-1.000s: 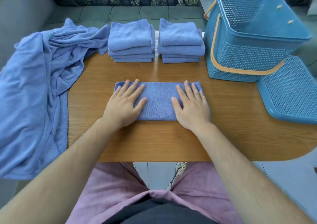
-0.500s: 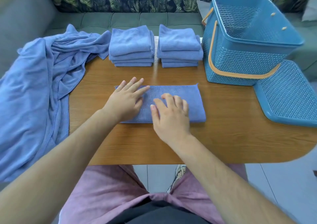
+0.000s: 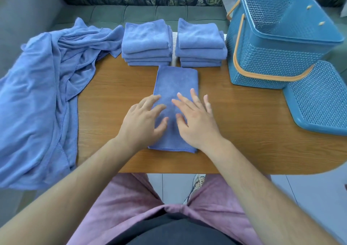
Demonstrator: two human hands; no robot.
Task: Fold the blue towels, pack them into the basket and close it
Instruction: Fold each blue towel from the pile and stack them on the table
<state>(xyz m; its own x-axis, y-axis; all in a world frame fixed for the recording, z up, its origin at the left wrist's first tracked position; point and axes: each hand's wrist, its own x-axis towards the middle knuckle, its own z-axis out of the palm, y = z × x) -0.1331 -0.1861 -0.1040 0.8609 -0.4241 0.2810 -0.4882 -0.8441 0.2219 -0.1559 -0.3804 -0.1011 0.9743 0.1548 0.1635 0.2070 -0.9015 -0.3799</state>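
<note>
Now, with the left hand (image 3: pixel 144 119) and right hand (image 3: pixel 195 120) both lying flat, fingers spread and gripping nothing, on the near half of the folded blue towel (image 3: pixel 176 81) in the middle of the bench (image 3: pixel 116 98), the next halving fold probably wants matched corners and one smoothing press.

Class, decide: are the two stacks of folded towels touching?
Apart. The head view shows a pale gap between the left stack and the right stack.

Wooden table (image 3: pixel 244 124) before green sofa (image 3: pixel 112 13)
</note>
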